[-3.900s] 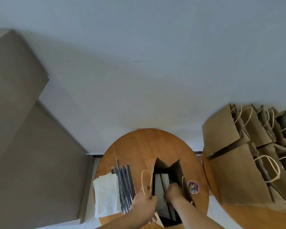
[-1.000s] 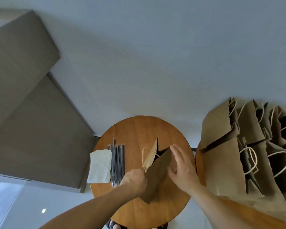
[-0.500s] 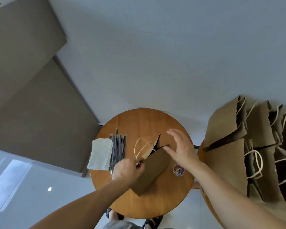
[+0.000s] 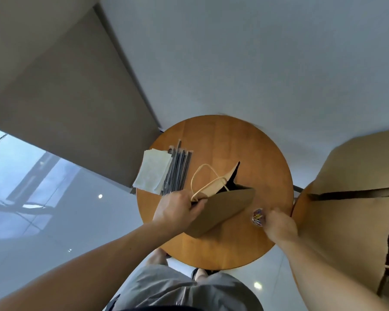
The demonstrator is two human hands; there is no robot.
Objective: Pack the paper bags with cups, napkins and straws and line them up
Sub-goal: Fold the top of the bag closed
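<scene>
Row of packed bags (image 4: 357,167) fills the right edge, on a 2nd desk (image 4: 299,207), upright and close together. Contents not visible.

Round wooden desk (image 4: 222,140) in the middle carries everything else.

1 brown paper bag (image 4: 225,209) is tilted over the desk, mouth up and away, base toward the person. Mouth partly open and dark inside, so I cannot tell what is in it. Judgement: light, thin kraft paper that creases easily. The side walls fold in if squeezed and the flat panel is a bit slick. Best hold is the top rim or the 2 rope handles (image 4: 206,164), not the mid-wall. Support the base if cups are inside.

Napkins (image 4: 153,171): white stack at the desk's left edge, touching the straws. Soft and floppy, sheets slide apart, so pinch the whole stack at 1 edge.

Straws (image 4: 179,171): dark bundle, parallel, just beside the bag. Thin, light, they roll. Take them mid-length.

Left hand (image 4: 177,209): grip closed around the bag's top rim by the handle roots, holding the bag.

Right hand (image 4: 279,225): near the desk's right edge, fingertips at a small multicoloured round thing (image 4: 258,217). Cannot tell if the grip has it or only touches it.

No cups visible on the desk.
</scene>
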